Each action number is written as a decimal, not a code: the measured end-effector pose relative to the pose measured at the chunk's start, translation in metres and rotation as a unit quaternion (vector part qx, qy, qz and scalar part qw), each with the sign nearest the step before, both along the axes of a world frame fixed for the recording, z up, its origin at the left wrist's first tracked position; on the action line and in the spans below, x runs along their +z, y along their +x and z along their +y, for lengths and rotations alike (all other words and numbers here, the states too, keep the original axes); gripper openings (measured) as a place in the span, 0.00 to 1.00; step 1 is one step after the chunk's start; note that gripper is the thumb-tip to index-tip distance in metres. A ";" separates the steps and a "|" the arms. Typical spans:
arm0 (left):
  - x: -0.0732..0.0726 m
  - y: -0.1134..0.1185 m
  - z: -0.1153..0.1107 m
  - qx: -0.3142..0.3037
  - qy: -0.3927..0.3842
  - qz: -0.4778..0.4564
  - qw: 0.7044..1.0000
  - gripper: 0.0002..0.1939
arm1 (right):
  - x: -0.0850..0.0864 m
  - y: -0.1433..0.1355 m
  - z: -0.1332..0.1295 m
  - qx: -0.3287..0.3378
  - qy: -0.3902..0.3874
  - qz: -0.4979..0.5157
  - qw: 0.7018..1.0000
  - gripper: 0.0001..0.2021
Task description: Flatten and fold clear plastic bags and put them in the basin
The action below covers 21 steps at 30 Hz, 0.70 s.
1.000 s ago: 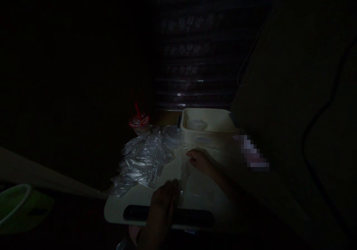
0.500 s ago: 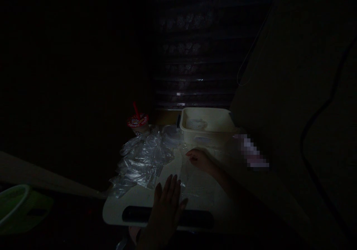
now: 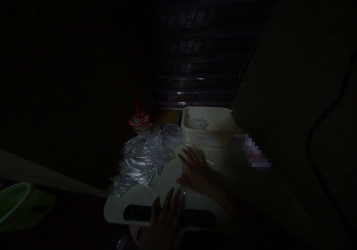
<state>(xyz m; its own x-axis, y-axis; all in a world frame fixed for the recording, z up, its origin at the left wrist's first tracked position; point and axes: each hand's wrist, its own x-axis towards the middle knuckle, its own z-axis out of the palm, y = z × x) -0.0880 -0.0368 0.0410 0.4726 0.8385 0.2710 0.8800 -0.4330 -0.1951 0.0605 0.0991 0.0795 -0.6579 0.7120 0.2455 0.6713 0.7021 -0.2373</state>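
Note:
Fingers spread, my left hand [image 3: 166,218] lies at the near edge of a small white table [image 3: 164,183], over its dark slot [image 3: 136,213]. My right hand [image 3: 195,170] rests farther in, palm down with fingers apart, on what looks like a clear plastic bag [image 3: 212,159] laid flat. The bag's outline is faint in the dim light. To the left of both hands sits a pile of crumpled clear plastic bags [image 3: 145,157]. Behind my right hand stands a white plastic bin [image 3: 210,134] with some clear plastic [image 3: 197,122] inside.
A cup with a red lid and straw [image 3: 139,121] stands at the table's far left. On the floor at left is a green basket [image 3: 33,205]. A blurred-out item [image 3: 255,151] lies right of the bin. A dark cable [image 3: 309,142] hangs on the right.
My right hand has opened from a pinch and flattened, shifting slightly toward me. My left hand has drawn back a little toward the near edge.

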 end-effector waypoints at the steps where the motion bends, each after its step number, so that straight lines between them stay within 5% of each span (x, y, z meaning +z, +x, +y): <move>1: 0.001 0.001 -0.001 0.001 0.001 -0.002 1.000 0.29 | -0.002 -0.001 -0.003 0.013 0.005 -0.017 1.000 0.38; 11: -0.001 0.001 -0.004 -0.009 0.020 0.000 1.000 0.27 | -0.020 -0.002 0.014 0.005 0.048 -0.051 0.998 0.40; 21: -0.004 0.003 -0.006 0.005 0.005 0.005 1.000 0.31 | -0.015 -0.007 0.044 -0.058 0.042 -0.016 0.997 0.20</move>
<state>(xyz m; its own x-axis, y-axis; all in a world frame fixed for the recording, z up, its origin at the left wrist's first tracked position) -0.0854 -0.0426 0.0367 0.4668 0.8406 0.2748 0.8824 -0.4220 -0.2080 0.0534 0.1430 0.0647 -0.5813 0.7609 0.2884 0.7548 0.6366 -0.1581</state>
